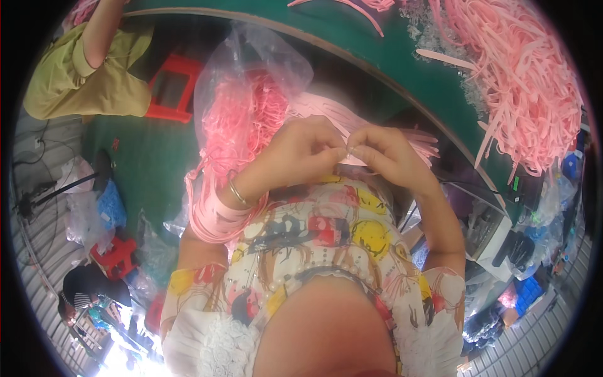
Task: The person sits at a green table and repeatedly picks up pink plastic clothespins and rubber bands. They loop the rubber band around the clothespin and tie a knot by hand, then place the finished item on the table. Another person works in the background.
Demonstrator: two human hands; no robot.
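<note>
My left hand [308, 146] and my right hand [388, 154] meet in front of my body, thumbs and forefingers pinched tip to tip. Something tiny and pale sits between the fingertips, too small to name. Pale pink straps [320, 108] spread across my lap, behind and beneath both hands. A looped bundle of pink straps [217, 217] hangs by my left forearm, below the bangle. Just beyond that forearm, a clear plastic bag [210, 94] holds thin bright pink strands [267, 100].
A green-topped table [377, 53] curves across the far side, bearing a large heap of pink straps [527, 81] and small clear plastic pieces [430, 31]. At far left, a person in a yellow-green garment [88, 94] is beside a red stool [188, 85]. Another red stool [116, 257] stands lower left.
</note>
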